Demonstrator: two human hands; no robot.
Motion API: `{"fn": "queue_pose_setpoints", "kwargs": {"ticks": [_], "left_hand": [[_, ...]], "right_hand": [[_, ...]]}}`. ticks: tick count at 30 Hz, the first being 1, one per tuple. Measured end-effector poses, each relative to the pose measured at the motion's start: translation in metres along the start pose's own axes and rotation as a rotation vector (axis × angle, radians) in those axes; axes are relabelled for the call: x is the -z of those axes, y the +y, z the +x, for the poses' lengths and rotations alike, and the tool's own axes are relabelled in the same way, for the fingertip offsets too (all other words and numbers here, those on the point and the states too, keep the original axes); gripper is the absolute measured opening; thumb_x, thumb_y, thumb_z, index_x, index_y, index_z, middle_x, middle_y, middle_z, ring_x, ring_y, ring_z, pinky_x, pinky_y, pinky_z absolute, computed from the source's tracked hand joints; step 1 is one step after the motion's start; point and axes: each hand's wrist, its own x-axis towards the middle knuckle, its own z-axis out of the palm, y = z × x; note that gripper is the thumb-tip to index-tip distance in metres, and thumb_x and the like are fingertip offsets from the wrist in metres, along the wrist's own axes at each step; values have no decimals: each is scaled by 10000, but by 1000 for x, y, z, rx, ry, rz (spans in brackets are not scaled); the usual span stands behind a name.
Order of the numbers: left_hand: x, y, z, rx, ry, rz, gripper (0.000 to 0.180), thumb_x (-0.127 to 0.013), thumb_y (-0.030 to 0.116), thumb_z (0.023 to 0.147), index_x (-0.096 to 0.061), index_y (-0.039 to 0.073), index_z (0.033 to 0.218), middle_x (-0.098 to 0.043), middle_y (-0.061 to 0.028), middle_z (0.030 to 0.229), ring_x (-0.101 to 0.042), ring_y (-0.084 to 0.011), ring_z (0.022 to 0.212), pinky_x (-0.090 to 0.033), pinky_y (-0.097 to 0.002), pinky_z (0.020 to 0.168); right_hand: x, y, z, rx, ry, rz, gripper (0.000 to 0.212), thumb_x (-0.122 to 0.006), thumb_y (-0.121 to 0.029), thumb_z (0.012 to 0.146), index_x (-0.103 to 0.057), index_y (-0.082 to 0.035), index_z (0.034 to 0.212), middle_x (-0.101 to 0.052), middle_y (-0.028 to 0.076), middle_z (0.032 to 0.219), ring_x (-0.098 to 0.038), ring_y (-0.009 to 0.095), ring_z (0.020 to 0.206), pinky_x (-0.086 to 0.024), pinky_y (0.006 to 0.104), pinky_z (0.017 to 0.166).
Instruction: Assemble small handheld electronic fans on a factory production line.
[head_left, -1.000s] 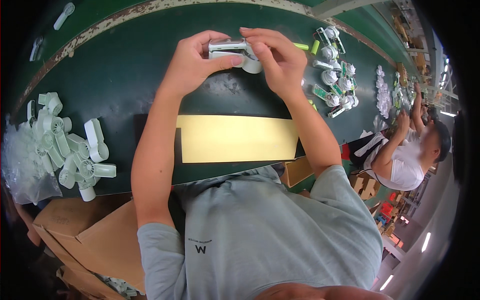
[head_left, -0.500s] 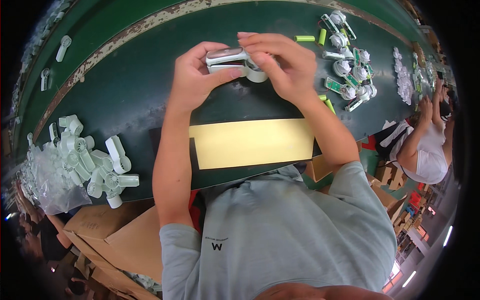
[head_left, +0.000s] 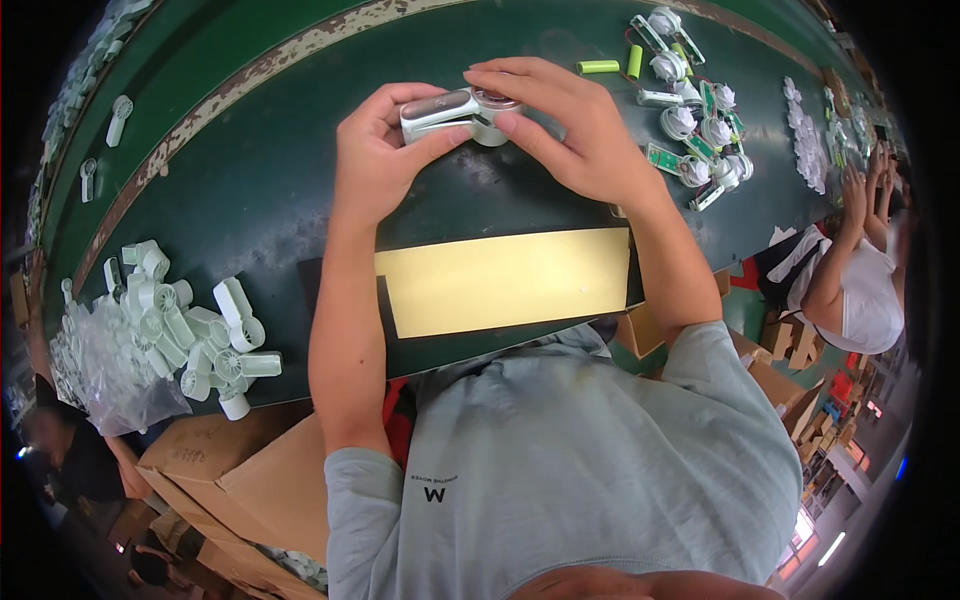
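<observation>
Between my two hands is a small white handheld fan (head_left: pixel 440 110), its two casing halves parted by a narrow gap along the handle. My left hand (head_left: pixel 385 150) is closed round the handle end, thumb along the near side. On the round fan head, my right hand (head_left: pixel 560 120) presses with fingers over the top and the thumb at the near side. The fan is held above the green table (head_left: pixel 280 190). Below it lies a yellow rectangular sheet (head_left: pixel 505 283) on a dark mat.
Pale green fan casings (head_left: pixel 190 330) are heaped at the left beside a clear plastic bag (head_left: pixel 130 375). At the right are fan inner assemblies (head_left: pixel 695 125) with circuit boards and yellow-green battery cells (head_left: pixel 599 67). Cardboard boxes (head_left: pixel 240 460) stand below the table edge; co-workers sit at both sides.
The fan has moved slightly left. My right hand's fingers have come down over the round head, and the gap between the casing halves looks narrower.
</observation>
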Motion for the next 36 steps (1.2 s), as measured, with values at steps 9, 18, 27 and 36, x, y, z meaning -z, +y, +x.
{"fn": "queue_pose_setpoints", "kwargs": {"ticks": [9, 18, 27, 36], "left_hand": [[3, 0, 0, 12, -27, -38, 386, -817, 7, 786, -628, -38, 1120, -685, -89, 1041, -657, -140, 953, -553, -266, 839], [1, 3, -1, -53, 20, -43, 393, -813, -16, 780, -629, -38, 1127, -685, -102, 1058, -668, -160, 975, -558, -275, 854], [1, 1, -2, -86, 39, 12, 376, -792, -25, 800, -629, -34, 1139, -686, -112, 1076, -670, -168, 985, -559, -275, 859], [-3, 4, -1, -103, 65, 9, 365, -775, -27, 818, -630, -20, 1152, -677, -109, 1097, -662, -166, 993, -555, -274, 859]], "right_hand": [[-4, 5, 0, 66, 17, 41, 222, -673, -126, 907, -697, -23, 1103, -695, 141, 1059, -678, 314, 913, -544, 351, 779], [-4, 5, -1, 30, 29, 35, 259, -675, -127, 904, -705, -48, 1149, -697, 140, 1077, -683, 301, 916, -547, 340, 787], [-7, 6, -2, 23, 12, 54, 307, -641, -122, 930, -663, -55, 1228, -667, 155, 1110, -665, 330, 920, -538, 362, 782], [-5, 7, -3, -4, -25, 59, 346, -642, -135, 933, -642, -53, 1269, -662, 170, 1103, -664, 338, 933, -538, 365, 787]]}}
